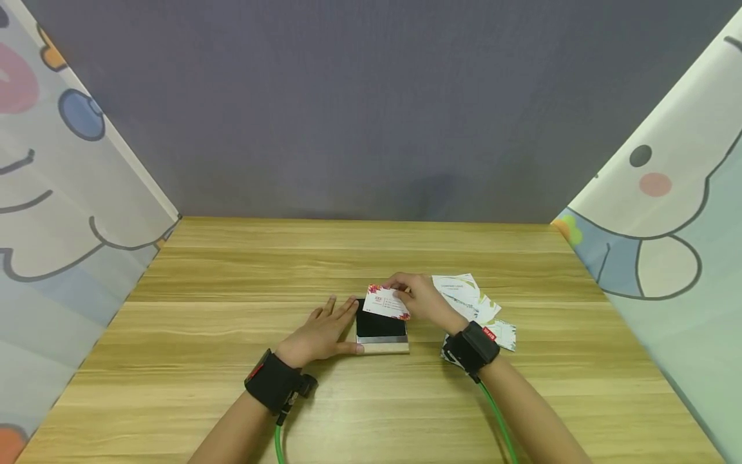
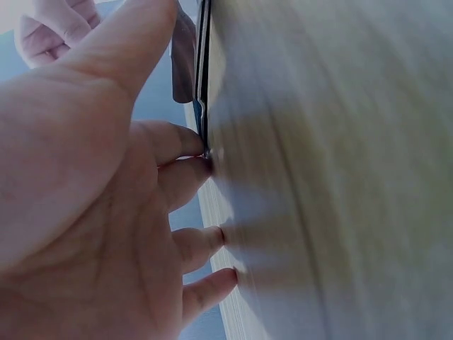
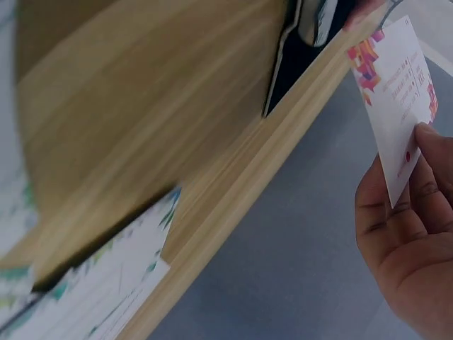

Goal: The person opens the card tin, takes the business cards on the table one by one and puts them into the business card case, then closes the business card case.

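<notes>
My right hand [image 1: 422, 298] pinches a white business card [image 1: 384, 303] with red floral corners between thumb and fingers. In the head view the card overlaps the upper part of a flat black card case [image 1: 379, 326] with a silver band along its near side. The right wrist view shows the card [image 3: 400, 95] tilted, its printed face visible. My left hand [image 1: 324, 334] lies spread on the table at the case's left side, thumb at its near corner and index fingertip at its far corner. In the left wrist view the fingers [image 2: 185, 180] are straight, their tips at the case edge and tabletop.
Several more printed cards [image 1: 458, 291] lie fanned on the wooden table [image 1: 243, 283] to the right, partly under the right wrist. Another card [image 1: 504, 335] sticks out beside that wrist. Green cables [image 1: 497, 419] trail from both wrist bands. A grey panel [image 1: 365, 116] stands behind the table.
</notes>
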A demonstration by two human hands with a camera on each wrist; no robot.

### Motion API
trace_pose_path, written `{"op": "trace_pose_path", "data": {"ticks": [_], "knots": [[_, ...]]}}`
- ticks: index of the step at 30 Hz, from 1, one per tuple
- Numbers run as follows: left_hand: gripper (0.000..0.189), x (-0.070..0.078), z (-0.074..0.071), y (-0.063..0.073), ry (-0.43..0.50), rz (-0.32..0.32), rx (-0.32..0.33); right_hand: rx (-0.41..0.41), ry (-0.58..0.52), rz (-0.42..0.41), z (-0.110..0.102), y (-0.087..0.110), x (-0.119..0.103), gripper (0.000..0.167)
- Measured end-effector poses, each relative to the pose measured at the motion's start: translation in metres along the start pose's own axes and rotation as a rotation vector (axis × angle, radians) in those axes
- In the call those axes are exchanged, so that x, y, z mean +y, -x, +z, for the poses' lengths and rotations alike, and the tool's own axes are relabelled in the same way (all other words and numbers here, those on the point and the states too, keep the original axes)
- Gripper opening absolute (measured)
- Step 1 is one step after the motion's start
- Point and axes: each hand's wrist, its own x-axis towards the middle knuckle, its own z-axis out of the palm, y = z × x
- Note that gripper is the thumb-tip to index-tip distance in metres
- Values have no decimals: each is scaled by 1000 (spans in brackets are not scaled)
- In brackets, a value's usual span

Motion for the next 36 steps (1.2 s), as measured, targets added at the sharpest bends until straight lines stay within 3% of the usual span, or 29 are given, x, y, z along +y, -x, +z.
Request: {"op": "trace_pose_path", "data": {"ticks": [17, 27, 36], "knots": [[88, 1, 0, 1, 23, 10, 5, -80, -5, -62, 17, -6, 3, 24], [88, 1, -1, 2, 15, 2, -6, -221, -12, -75, 20, -4, -1, 22], [88, 0, 0, 3, 17, 11, -8, -252, 30, -96, 24, 0, -3, 21]]}}
